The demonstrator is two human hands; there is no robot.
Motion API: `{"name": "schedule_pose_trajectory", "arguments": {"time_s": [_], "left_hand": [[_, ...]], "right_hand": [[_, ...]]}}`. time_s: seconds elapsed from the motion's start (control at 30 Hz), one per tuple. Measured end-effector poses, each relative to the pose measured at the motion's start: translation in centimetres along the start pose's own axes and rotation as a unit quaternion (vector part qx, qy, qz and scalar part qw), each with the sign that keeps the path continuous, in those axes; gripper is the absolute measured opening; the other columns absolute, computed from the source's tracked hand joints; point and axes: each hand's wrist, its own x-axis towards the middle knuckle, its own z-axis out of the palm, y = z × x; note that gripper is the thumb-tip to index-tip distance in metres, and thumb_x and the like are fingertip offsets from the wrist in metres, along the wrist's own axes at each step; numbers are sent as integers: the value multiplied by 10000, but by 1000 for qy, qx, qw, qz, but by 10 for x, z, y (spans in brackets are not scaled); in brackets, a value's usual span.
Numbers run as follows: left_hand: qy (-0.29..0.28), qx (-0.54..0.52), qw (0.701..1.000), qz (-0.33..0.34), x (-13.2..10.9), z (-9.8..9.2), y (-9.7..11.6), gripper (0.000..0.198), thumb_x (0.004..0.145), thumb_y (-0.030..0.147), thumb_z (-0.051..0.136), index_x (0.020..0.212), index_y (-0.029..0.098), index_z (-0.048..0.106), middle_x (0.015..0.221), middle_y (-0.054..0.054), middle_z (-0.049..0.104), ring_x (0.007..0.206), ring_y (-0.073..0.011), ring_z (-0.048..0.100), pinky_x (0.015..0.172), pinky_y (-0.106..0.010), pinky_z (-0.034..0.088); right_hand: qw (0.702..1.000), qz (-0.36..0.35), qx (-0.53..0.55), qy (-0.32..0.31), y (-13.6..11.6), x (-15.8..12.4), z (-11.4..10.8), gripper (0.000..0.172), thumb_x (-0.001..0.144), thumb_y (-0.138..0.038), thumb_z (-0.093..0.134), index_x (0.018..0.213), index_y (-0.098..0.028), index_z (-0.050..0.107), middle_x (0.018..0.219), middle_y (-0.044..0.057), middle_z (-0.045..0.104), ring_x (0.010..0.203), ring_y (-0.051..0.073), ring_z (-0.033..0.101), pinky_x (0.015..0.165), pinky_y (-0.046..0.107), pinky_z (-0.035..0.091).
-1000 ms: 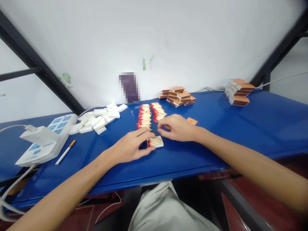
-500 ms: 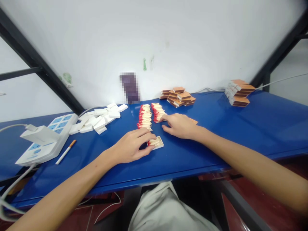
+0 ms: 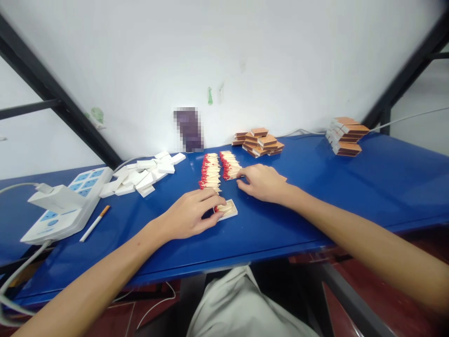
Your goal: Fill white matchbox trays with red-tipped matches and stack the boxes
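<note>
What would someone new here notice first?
Probably the two rows of red-headed matches, mid-table. Nearer the viewer, the left hand holds a small white tray with matches inside, while the right hand reaches the right-hand row. White pieces lie heaped on the left.

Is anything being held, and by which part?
Left hand: the matchbox tray, by its left end. Right hand, at the loose matches: cannot be told.
</note>
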Motion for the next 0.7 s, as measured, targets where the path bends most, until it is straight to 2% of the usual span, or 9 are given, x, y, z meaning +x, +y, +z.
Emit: {"name": "schedule_pose_trajectory", "arguments": {"time_s": [0.2, 0.43, 0.7], "left_hand": [[5, 2, 1000, 2, 1, -2, 1, 215, 970, 265, 505, 1122, 172, 625, 1023, -83, 681, 908, -183, 656, 812, -301, 531], [3, -1, 1000, 6, 1, -2, 2, 240, 944, 283, 537, 1138, 171, 622, 1035, -89, 676, 917, -194, 657, 823, -316, 540], [-3, -1, 1000, 7, -1, -2, 1, 245, 940, 272, 534, 1150, 176, 615, 1050, -88, 673, 927, -197, 654, 827, -317, 534]], "right_hand": [[1000, 13, 5, 0, -1, 0, 0, 355, 936, -351, 473, 1144, -236, 738, 1055, 94, 752, 943, 256, 671, 708, 313, 426], [1000, 4, 14, 3, -1, 0, -1, 311, 929, -323, 476, 989, -228, 765, 976, 84, 756, 851, 224, 665, 662, 289, 397], [1000, 15, 7, 16, 1, 1, 1, 293, 919, -314, 489, 975, -224, 763, 963, 84, 761, 853, 230, 667, 646, 290, 388]]}}
